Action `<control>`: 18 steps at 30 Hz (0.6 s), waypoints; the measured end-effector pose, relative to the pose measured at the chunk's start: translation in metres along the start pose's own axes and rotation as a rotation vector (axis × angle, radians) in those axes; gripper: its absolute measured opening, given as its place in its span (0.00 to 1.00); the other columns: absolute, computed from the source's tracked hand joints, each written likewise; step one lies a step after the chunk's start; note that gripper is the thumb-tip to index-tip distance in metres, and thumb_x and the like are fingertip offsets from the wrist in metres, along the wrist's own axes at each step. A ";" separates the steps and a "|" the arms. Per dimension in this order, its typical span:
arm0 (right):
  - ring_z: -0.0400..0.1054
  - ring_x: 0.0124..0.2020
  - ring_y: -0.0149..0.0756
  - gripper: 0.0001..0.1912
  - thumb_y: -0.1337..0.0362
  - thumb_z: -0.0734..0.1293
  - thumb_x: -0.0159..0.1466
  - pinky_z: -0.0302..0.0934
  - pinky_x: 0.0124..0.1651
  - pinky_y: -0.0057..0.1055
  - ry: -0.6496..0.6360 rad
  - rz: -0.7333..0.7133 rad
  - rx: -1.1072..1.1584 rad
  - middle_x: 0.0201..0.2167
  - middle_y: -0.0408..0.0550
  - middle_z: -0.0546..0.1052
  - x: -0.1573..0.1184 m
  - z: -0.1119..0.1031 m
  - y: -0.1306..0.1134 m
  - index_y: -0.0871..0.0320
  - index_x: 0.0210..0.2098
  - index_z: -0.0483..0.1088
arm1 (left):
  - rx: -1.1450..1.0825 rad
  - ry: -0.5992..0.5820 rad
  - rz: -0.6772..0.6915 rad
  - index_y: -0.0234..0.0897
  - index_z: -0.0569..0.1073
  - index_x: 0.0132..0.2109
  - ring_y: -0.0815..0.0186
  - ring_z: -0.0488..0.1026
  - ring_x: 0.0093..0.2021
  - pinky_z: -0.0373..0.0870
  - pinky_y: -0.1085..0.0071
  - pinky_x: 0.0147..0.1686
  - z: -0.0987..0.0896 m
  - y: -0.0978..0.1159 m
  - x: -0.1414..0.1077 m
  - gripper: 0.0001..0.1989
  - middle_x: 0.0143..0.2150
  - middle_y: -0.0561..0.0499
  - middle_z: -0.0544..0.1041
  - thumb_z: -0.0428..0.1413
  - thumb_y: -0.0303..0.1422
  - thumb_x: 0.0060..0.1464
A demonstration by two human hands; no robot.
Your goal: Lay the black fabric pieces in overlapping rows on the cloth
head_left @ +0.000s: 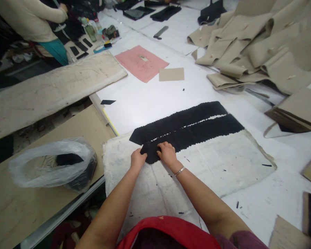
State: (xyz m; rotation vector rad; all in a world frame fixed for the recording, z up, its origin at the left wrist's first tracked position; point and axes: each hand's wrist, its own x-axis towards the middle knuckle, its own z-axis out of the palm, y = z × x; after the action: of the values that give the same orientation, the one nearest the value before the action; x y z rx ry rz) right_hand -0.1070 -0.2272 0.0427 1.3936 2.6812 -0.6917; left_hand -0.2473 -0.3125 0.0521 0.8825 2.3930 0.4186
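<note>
Two rows of black pieces with scalloped edges lie side by side on a whitish padded cloth (209,173). My left hand (138,159) pinches the pointed left end of the nearer black row (197,134). Just to its right, my right hand (167,153) rests on the same row, its fingers bent over the black material; a metal bracelet circles that wrist. The farther black row (178,119) lies beyond both hands, untouched, with a narrow jagged gap between the rows.
An open plastic bag (80,169) with black material stands on a board at left. Beige folded sheets (269,45) heap up at the right. A pink sheet (142,64) and a small beige card (171,74) lie ahead. Another person (41,20) stands at the upper left.
</note>
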 end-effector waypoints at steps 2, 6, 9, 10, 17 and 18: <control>0.58 0.46 0.40 0.15 0.60 0.63 0.59 0.51 0.44 0.33 -0.008 -0.003 -0.006 0.45 0.50 0.66 0.000 0.000 0.000 0.52 0.46 0.65 | 0.005 0.000 0.003 0.34 0.74 0.35 0.64 0.72 0.31 0.62 0.74 0.30 0.000 0.000 0.000 0.10 0.30 0.48 0.76 0.54 0.32 0.43; 0.57 0.46 0.40 0.16 0.60 0.63 0.59 0.51 0.44 0.34 -0.011 -0.003 -0.011 0.45 0.50 0.66 -0.001 -0.001 0.000 0.52 0.47 0.65 | 0.028 0.002 0.002 0.35 0.74 0.35 0.64 0.72 0.32 0.62 0.74 0.30 0.001 -0.001 0.000 0.10 0.30 0.48 0.76 0.54 0.32 0.43; 0.58 0.45 0.41 0.15 0.61 0.63 0.59 0.51 0.44 0.34 -0.004 -0.009 -0.011 0.44 0.51 0.67 -0.001 -0.001 -0.001 0.52 0.46 0.65 | 0.023 -0.003 0.007 0.35 0.74 0.35 0.64 0.72 0.32 0.63 0.74 0.31 0.001 -0.001 0.000 0.10 0.31 0.48 0.76 0.54 0.31 0.43; 0.58 0.45 0.41 0.15 0.61 0.63 0.59 0.51 0.44 0.34 -0.006 -0.009 -0.015 0.44 0.51 0.67 -0.001 -0.002 -0.001 0.52 0.46 0.65 | 0.021 -0.006 0.005 0.35 0.74 0.35 0.64 0.72 0.32 0.63 0.75 0.31 0.000 -0.001 0.000 0.10 0.31 0.48 0.76 0.54 0.31 0.43; 0.58 0.46 0.41 0.15 0.61 0.63 0.59 0.50 0.45 0.34 -0.009 -0.039 -0.028 0.45 0.51 0.67 0.000 -0.004 -0.002 0.52 0.47 0.65 | 0.033 -0.003 0.003 0.35 0.74 0.36 0.64 0.72 0.33 0.62 0.75 0.31 -0.001 0.000 0.000 0.10 0.31 0.48 0.76 0.54 0.31 0.44; 0.58 0.46 0.40 0.15 0.61 0.63 0.59 0.50 0.45 0.34 0.003 -0.055 -0.015 0.44 0.51 0.67 0.001 -0.004 -0.001 0.52 0.46 0.65 | 0.036 0.000 0.004 0.35 0.74 0.36 0.64 0.72 0.33 0.62 0.75 0.31 -0.001 0.000 0.000 0.10 0.31 0.47 0.76 0.53 0.31 0.44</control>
State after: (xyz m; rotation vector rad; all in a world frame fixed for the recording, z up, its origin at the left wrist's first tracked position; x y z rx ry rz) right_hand -0.1076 -0.2258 0.0469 1.3235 2.7307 -0.6726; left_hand -0.2478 -0.3127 0.0532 0.9034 2.4056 0.3784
